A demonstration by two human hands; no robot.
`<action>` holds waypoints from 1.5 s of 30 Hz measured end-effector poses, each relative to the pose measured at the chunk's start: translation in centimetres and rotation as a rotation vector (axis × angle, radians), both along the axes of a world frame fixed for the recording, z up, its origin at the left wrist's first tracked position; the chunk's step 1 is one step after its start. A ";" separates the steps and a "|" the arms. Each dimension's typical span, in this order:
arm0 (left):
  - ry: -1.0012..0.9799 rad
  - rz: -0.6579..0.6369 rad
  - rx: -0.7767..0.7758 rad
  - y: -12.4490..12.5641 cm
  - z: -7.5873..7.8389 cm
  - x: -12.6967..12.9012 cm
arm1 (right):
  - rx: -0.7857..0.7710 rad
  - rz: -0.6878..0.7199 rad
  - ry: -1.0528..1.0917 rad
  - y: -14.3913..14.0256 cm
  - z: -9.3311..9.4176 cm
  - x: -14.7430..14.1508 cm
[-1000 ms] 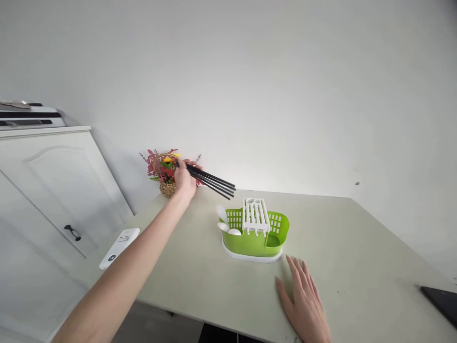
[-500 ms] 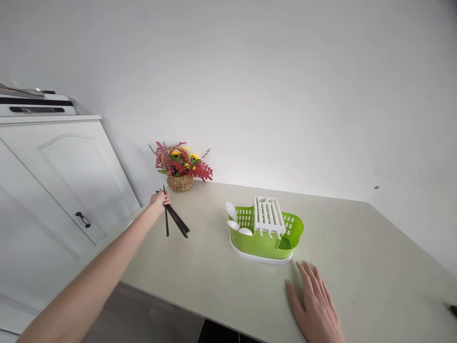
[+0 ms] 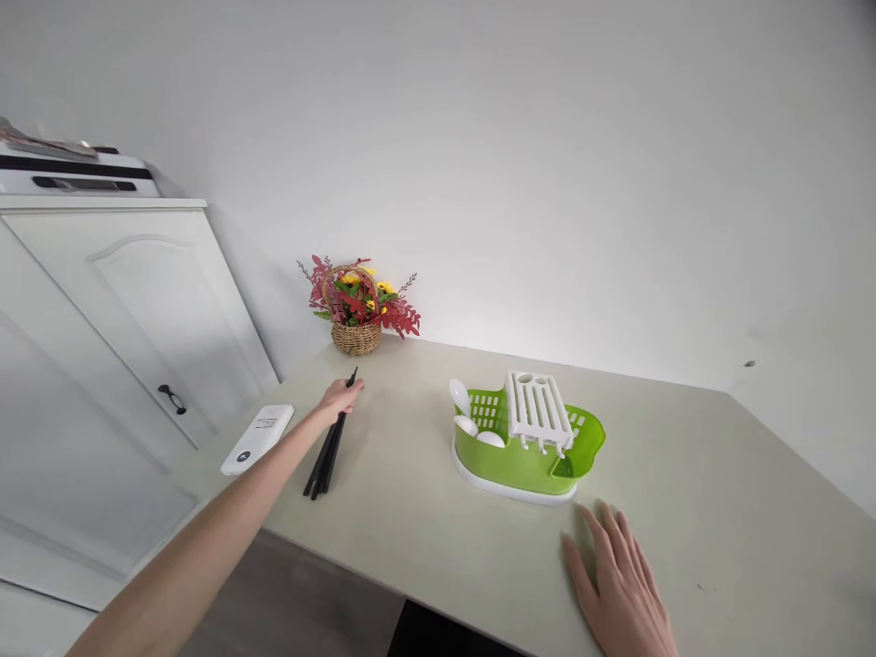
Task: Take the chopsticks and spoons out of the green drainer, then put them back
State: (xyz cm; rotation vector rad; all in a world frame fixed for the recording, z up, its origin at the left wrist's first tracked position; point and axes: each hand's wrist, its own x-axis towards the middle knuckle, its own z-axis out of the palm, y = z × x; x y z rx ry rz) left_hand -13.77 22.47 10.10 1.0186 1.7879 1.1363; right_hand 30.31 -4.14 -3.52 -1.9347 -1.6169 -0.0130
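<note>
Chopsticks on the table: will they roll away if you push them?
The chopsticks look thin, straight and stiff, so they would probably slide or roll a little and spread apart. They seem light. The left hand rests on their far ends, which likely steadies them.

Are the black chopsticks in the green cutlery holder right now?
No, the black chopsticks lie on the table under the left hand, well apart from the green cutlery holder.

Head camera, single view; looks forward and down over table (image 3: 438, 538); wall close behind.
</note>
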 end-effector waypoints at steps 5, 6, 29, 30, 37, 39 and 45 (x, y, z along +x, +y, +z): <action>0.261 -0.069 -0.011 -0.4 -1.9 0.6 | -0.031 -0.002 0.004 -0.2 0.7 -0.2; 0.317 -0.083 -0.018 -0.4 -2.2 0.8 | -0.037 -0.005 0.002 -0.2 0.8 -0.2; 1.014 -0.230 0.212 -0.4 -6.5 5.0 | 0.002 0.023 -0.085 0.0 0.8 0.0; 1.004 -0.225 0.227 -0.4 -6.7 5.0 | 0.001 0.024 -0.083 -0.1 0.9 0.0; 0.867 -0.145 0.313 -0.6 -6.8 5.3 | -0.010 0.037 -0.084 -0.2 0.7 0.1; 0.818 -0.123 0.368 -0.7 -6.0 5.7 | 0.002 0.035 -0.081 -0.2 0.5 0.1; 0.637 -0.197 0.570 -1.5 -1.2 9.5 | 0.030 0.024 -0.065 -0.1 0.3 -0.1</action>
